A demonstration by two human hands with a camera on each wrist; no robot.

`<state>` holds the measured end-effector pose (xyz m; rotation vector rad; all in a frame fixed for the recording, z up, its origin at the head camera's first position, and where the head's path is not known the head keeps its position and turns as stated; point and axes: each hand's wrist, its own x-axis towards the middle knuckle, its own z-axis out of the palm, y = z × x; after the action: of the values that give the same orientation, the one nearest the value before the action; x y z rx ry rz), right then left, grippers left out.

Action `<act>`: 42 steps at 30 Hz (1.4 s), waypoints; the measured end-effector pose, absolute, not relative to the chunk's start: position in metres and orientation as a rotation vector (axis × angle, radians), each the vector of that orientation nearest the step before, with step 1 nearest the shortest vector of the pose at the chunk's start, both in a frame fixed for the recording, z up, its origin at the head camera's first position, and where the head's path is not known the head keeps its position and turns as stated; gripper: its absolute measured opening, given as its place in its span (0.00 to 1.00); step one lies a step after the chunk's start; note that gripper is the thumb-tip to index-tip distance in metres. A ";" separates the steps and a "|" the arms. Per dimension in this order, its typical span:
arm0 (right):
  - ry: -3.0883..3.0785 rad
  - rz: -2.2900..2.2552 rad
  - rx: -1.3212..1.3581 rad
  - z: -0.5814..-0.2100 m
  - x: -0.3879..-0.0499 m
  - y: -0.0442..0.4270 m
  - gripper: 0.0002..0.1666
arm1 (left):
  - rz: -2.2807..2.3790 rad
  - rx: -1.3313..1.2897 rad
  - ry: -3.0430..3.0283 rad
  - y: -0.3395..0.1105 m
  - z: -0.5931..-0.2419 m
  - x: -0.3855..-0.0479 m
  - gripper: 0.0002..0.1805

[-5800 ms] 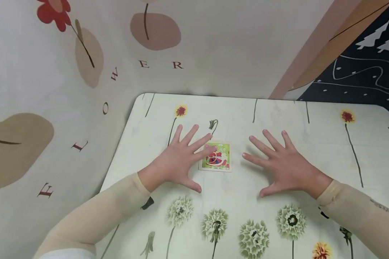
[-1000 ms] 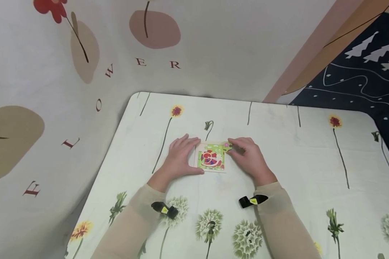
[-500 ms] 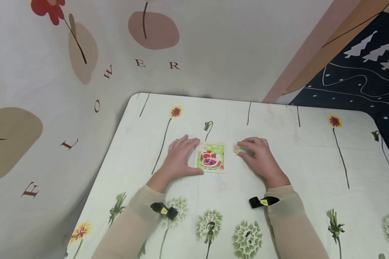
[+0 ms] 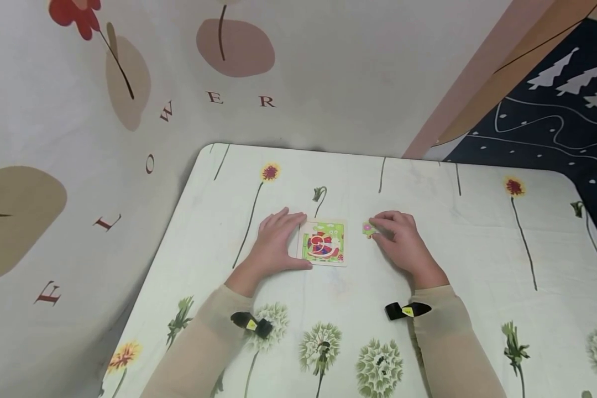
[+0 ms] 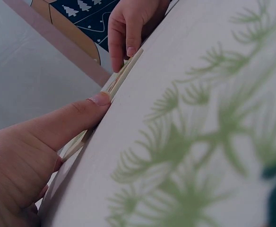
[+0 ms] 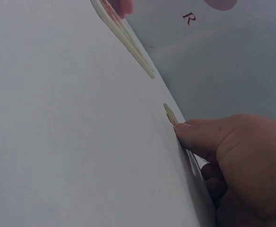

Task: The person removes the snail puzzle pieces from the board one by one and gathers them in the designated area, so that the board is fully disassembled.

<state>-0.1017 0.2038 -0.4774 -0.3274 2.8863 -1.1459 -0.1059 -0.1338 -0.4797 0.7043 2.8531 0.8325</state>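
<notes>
A small square jigsaw puzzle [image 4: 323, 243] with a red snail picture lies flat on the table. Its upper left area shows bare pale wood. My left hand [image 4: 273, 240] holds the board at its left side, index finger at the far corner and thumb along the near edge. To the right of the board, my right hand [image 4: 403, 237] pinches a green puzzle piece [image 4: 367, 228] with a pink flower between thumb and fingers. In the right wrist view the piece [image 6: 169, 114] is low over or on the table, apart from the board [image 6: 128, 42]; which one I cannot tell.
The white tablecloth [image 4: 457, 232] is printed with flowers and dandelions. Pale printed fabric [image 4: 338, 72] rises behind and to the left of the table, with a dark section [image 4: 547, 121] at the right. A black wrist camera [image 4: 408, 310] sits on each sleeve.
Earlier both hands were spread above the table. Since then the left took hold of the board and the right took the flower piece, moving it rightward off the board's upper right corner.
</notes>
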 end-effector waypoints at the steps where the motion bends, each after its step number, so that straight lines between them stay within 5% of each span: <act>1: 2.880 -1.144 -0.320 -0.477 -0.102 0.204 0.22 | 0.828 0.701 2.853 -0.134 -0.480 -0.106 0.66; 14: 2.946 -1.343 -0.353 -0.474 -0.109 0.187 0.23 | 0.839 0.701 2.856 -0.136 -0.479 -0.108 0.65; 28: 3.006 -0.977 -0.672 -0.474 -0.115 0.134 0.27 | 0.834 0.755 2.866 -0.133 -0.480 -0.108 0.62; 42: 3.055 -0.865 -0.603 -0.474 -0.107 0.109 0.19 | 0.804 0.778 2.879 -0.135 -0.480 -0.107 0.61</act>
<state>-0.1069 0.1093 -0.4736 -0.6028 3.0553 -0.8653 -0.1075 -0.1350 -0.4802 0.7775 2.8794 0.8040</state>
